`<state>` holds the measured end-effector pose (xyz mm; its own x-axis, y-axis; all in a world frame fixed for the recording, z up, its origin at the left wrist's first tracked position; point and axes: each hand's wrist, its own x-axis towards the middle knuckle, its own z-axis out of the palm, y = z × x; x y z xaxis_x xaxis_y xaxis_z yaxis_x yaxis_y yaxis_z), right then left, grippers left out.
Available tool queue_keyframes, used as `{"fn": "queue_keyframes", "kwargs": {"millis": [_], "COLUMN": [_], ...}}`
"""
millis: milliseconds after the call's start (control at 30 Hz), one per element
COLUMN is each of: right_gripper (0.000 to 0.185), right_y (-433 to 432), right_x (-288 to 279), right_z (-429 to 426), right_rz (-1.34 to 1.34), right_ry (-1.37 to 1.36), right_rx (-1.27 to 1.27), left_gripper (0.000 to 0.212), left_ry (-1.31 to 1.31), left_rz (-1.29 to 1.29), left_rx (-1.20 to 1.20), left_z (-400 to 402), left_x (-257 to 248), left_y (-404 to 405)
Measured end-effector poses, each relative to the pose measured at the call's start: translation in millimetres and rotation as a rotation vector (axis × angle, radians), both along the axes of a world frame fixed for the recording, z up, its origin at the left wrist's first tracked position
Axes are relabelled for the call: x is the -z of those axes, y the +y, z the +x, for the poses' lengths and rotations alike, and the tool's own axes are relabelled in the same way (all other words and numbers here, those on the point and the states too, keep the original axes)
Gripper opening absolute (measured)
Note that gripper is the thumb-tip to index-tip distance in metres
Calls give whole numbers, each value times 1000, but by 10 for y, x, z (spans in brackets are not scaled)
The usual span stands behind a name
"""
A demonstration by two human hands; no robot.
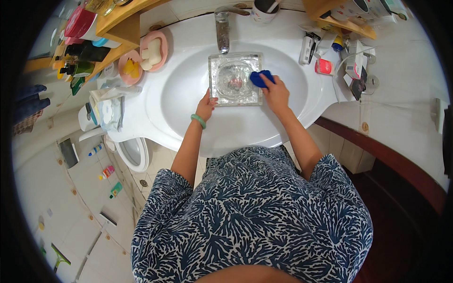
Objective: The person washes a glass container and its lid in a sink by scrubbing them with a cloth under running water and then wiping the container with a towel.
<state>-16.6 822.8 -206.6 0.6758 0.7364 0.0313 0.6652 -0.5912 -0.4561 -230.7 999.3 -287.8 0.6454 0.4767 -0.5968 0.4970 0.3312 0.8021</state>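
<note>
A square clear glass dish (235, 79), with a round hollow in its middle, is over the white washbasin (184, 102). My left hand (206, 106) grips the dish's near left corner. A green bangle (198, 121) circles that wrist. In my right hand (276, 92) is a bunched dark blue cloth (261, 79), which lies against the dish's right edge. The metal faucet (222, 33) stands just behind the dish. No running water can be made out.
To the left of the basin are two pink soap dishes (163, 42) and a wipes packet (110, 113). A cup (263, 14) stands behind the faucet. Small boxes and tubes, including a red-and-white box (324, 66), crowd the right side. Wooden shelves (120, 39) overhang the back left.
</note>
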Motion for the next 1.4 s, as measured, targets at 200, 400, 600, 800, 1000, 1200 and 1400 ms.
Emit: {"fn": "queue_keyframes", "kwargs": {"millis": [200, 400, 600, 800, 1000, 1200, 1400], "right_gripper": [48, 51, 36, 59, 61, 69, 75], "right_y": [-190, 225, -3, -3, 534, 451, 60], "right_x": [88, 62, 330, 580, 654, 942, 821], "right_z": [-106, -267, -264, 126, 877, 901, 417], "right_rz": [-7, -88, 6, 375, 365, -5, -222], "right_ry": [-59, -36, 355, 1315, 1385, 1056, 771], "right_rx": [-223, -90, 186, 472, 533, 348, 228], "left_gripper": [58, 57, 61, 61, 58, 57, 58], "left_ry": [65, 64, 75, 36, 33, 28, 66], "left_rz": [-10, 15, -2, 73, 240, 371, 439], "left_rx": [-7, -30, -33, -116, -35, -92, -120], "left_z": [18, -113, -97, 176, 308, 309, 234], "left_x": [-175, -219, -234, -257, -39, 220, 124], "left_y": [-73, 63, 41, -214, -305, -479, -476]}}
